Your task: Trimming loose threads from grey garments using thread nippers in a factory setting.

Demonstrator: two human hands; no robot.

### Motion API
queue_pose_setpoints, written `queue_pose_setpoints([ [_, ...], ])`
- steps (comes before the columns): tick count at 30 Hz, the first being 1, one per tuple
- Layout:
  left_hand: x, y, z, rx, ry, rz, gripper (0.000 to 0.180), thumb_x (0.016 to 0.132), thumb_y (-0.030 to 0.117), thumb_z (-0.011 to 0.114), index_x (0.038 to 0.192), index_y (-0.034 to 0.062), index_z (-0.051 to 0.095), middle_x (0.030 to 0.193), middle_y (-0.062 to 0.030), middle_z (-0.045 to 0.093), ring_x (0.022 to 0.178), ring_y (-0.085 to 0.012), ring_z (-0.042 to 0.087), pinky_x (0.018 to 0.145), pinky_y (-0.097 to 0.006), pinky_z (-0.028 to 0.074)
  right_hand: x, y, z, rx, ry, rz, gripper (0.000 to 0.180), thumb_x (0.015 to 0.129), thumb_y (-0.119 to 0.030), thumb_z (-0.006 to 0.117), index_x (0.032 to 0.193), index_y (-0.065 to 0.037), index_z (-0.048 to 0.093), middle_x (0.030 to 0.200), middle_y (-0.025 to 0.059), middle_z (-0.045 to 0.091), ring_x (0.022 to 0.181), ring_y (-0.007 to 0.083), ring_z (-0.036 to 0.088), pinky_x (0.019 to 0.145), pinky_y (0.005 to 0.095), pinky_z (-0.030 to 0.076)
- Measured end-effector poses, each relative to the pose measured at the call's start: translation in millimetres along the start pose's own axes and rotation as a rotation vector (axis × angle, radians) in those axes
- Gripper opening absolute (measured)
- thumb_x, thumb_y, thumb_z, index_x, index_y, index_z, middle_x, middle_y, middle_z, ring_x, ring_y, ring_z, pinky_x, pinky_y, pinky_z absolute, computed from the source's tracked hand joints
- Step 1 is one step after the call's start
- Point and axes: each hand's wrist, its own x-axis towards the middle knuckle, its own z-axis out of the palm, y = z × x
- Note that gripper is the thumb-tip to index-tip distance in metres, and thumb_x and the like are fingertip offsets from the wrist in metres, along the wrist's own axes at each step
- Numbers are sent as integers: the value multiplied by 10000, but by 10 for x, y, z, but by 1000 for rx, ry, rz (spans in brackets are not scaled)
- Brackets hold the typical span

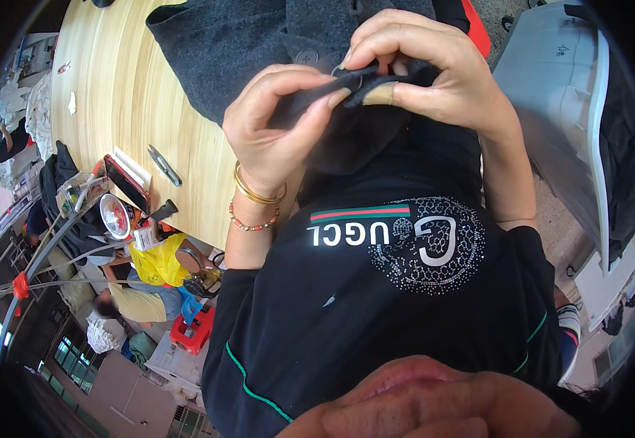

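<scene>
Charcoal wool-like garment (208, 55) lies over the far side of the pale wood-grain desk (106, 80), its near edge gathered up off the surface, in front of the wearer's chest. The gathered edge sits directly between the two hands, touching both; no reach separates cloth from fingers.

Left hand (281, 113): narrow pinch, thumb and forefinger tips together on the fold. Right hand (434, 77): curled round the bunched cloth, forefinger above, thumb below, the two tips apart with fabric between. Tan wrap (381, 95) on the right thumb.

Key relation: the fold runs roughly side to side, rising a little toward the right hand, and the two sets of fingertips face each other across a very short stretch of it. Neither hand is clearly nearer. A fine pale line shows by the right forefinger tip; thread or needle, cannot tell.

Dark round button (307, 58) on the garment, just beyond the left fingertips. Thread snips (165, 166) lie on the desk, left of the left forearm, well apart from the fold, long axis slanting from far left to near right.
</scene>
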Motion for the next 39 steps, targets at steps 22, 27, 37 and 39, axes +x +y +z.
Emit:
queue_pose_setpoints([
  [22,77,108,40,186,2,123,188,696,-53,765,848,13,675,801,-86,673,730,-185,658,657,-258,511,-44,343,203,401,151,-238,201,753,28,763,928,1,669,945,37,626,765,57,574,654,186,453],
  [27,69,116,58,263,27,108,185,694,-49,750,844,25,670,803,-84,674,719,-197,661,647,-268,518,-56,53,223,165,153,102,186,734,62,737,886,3,645,939,45,623,752,63,563,632,190,445],
  [37,-42,-64,47,650,56,369,270,709,-104,731,930,44,683,794,-75,630,667,-205,606,581,-287,483,-159,0,363,187,334,219,334,741,83,731,1050,-22,665,1092,42,578,765,55,541,661,177,428],
  [39,-99,-97,-57,666,66,429,277,695,-95,743,918,66,718,764,-55,601,635,-183,584,537,-278,459,-294,58,297,125,253,241,355,735,31,736,1077,-39,672,1081,36,591,769,87,554,678,208,443],
])
